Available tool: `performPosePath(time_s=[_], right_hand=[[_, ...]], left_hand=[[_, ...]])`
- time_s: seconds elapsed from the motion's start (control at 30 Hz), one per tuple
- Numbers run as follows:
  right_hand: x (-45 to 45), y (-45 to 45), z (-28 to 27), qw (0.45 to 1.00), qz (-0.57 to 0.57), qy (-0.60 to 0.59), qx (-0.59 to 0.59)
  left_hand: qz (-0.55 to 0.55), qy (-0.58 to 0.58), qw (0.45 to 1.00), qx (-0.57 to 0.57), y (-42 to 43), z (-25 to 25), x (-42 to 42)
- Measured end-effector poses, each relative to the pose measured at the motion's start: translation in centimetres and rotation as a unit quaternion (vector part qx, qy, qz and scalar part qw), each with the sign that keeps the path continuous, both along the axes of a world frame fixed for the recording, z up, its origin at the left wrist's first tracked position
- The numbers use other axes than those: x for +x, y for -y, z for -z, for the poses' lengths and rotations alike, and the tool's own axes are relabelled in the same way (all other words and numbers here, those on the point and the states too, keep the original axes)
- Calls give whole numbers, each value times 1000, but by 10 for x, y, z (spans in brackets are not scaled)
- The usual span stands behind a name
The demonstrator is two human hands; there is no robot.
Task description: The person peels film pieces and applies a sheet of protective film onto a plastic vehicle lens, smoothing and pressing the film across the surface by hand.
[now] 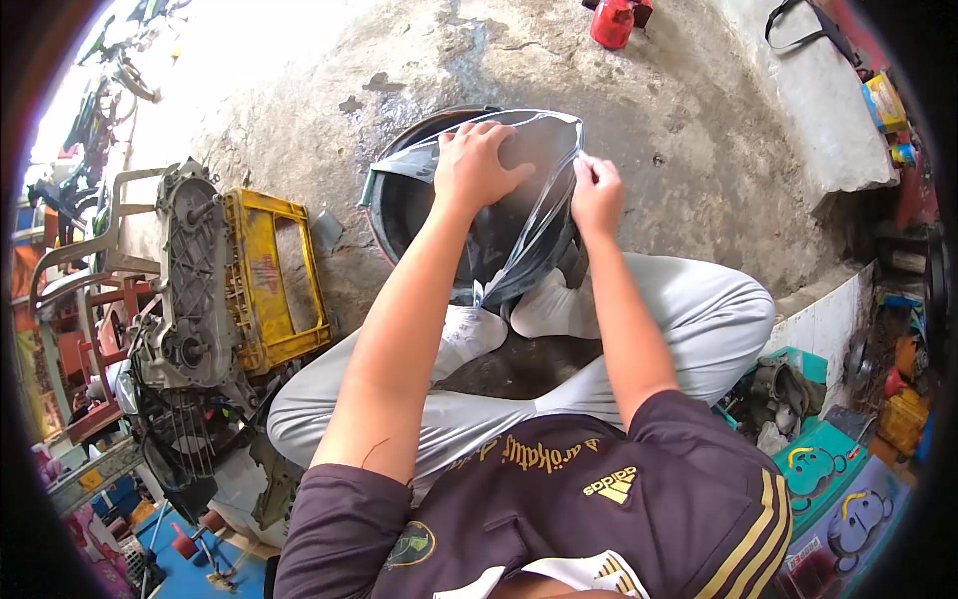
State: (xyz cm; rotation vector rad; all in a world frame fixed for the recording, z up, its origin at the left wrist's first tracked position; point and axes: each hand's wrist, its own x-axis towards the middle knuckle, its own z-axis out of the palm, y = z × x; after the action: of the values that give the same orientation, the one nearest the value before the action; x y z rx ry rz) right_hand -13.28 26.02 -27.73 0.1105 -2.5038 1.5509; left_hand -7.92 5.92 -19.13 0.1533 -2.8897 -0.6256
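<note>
Between my feet sits a round black basin [401,215], with a see-through plastic sheet or bag [547,140] lying over its far and right side. My left hand [477,165] rests on the plastic near the far rim, palm down, its fingers and thumb apart. At the right edge of the plastic, my right hand [597,190] pinches the gathered border between thumb and fingers. A bunched end of the plastic hangs over the near rim by my white socks. What lies inside the basin under the plastic is hard to make out.
At left stand a yellow plastic crate [279,280] and a metal engine casing [190,280]. A red container [612,24] stands on the wet concrete floor [689,160] ahead. Metal parts [778,389] and green and purple boxes [848,499] lie at lower right.
</note>
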Motion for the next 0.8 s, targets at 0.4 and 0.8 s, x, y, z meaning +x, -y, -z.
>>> performPosePath(time_s=[0.4,0.8], right_hand=[[10,-16,-6,998,-46,31,15],[-80,6,24,974,-36,132,-178]], left_hand=[[-7,-1,1000,28,-1,2,1],[-8,27,1000,5,-2,-3,1]])
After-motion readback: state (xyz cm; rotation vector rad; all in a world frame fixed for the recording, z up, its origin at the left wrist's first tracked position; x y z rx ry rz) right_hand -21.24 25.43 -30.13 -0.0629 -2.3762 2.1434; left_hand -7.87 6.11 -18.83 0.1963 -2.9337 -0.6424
